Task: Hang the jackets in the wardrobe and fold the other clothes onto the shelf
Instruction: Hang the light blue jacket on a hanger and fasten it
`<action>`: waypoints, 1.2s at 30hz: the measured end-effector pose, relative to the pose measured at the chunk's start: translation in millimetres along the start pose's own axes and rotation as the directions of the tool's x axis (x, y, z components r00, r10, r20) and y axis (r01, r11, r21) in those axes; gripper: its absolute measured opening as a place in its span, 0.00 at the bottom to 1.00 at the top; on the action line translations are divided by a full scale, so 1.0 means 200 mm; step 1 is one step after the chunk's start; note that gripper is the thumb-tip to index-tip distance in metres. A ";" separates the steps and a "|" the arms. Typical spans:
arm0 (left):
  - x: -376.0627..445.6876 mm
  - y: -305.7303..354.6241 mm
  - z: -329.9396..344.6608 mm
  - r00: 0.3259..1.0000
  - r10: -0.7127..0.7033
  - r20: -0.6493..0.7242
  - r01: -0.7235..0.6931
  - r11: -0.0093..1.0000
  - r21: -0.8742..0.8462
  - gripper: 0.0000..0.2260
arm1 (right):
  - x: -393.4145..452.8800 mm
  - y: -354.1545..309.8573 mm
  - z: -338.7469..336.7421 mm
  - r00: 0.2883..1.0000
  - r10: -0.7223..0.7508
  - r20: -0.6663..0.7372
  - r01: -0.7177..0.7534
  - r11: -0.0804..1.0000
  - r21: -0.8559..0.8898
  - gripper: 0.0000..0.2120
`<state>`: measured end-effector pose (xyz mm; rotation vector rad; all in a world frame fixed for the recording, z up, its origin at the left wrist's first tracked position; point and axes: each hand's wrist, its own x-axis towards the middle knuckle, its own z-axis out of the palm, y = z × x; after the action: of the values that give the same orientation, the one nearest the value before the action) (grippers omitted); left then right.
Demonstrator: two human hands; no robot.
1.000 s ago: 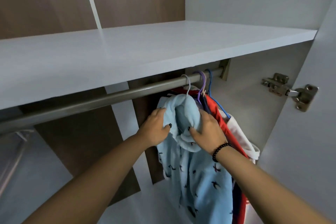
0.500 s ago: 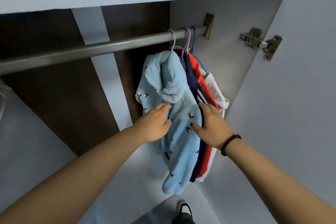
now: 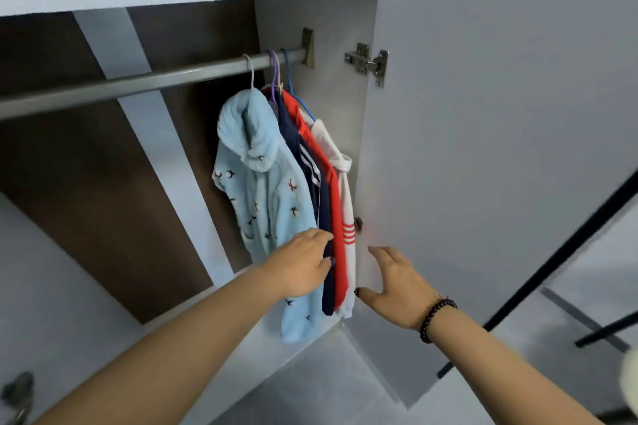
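Four jackets (image 3: 276,183) on rail (image 3: 138,83) by door (image 3: 483,114); left hand (image 3: 303,264) flat on them, right hand (image 3: 397,286) open w/ fingers spread, near door edge.

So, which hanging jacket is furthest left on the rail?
The light blue fleece jacket with small bird prints; the navy, red and white ones hang to its right.
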<state>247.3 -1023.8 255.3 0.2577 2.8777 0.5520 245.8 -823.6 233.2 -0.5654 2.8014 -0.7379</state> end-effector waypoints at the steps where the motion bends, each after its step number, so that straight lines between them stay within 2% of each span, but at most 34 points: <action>1: -0.03 0.08 0.04 1.000 -0.004 0.001 0.004 1.000 -0.014 0.22 | -0.08 0.05 -0.02 1.000 0.010 0.010 -0.010 1.000 0.000 0.37; 5: -0.13 0.43 0.23 0.999 0.023 0.043 -0.022 0.999 -0.039 0.23 | -0.44 0.26 -0.10 0.993 0.098 0.060 -0.097 0.995 -0.022 0.37; 14: -0.31 1.13 0.57 0.958 0.242 0.154 -0.236 0.970 -0.055 0.22 | -1.18 0.61 -0.28 0.949 0.314 0.018 -0.315 0.949 0.004 0.32; 20: -0.37 1.42 0.76 0.891 0.374 0.256 -0.366 0.927 -0.080 0.23 | -1.58 0.73 -0.27 0.867 0.498 -0.035 -0.494 0.866 0.075 0.30; 24: -0.42 1.55 0.89 0.841 0.445 0.307 -0.415 0.896 -0.162 0.21 | -1.82 0.78 -0.24 0.767 0.635 -0.099 -0.621 0.772 0.139 0.28; 30: -0.50 1.69 1.13 0.791 0.493 0.363 -0.449 0.870 -0.203 0.21 | -2.09 0.87 -0.18 0.661 0.737 -0.142 -0.708 0.675 0.208 0.27; 36: -0.51 2.03 1.31 0.740 0.549 0.389 -0.487 0.836 -0.253 0.17 | -2.38 1.10 -0.22 0.599 0.792 -0.119 -0.745 0.606 0.280 0.27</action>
<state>459.4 -582.3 189.3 1.0459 2.2791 0.6664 597.5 -433.9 200.2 0.8196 2.6813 -0.8799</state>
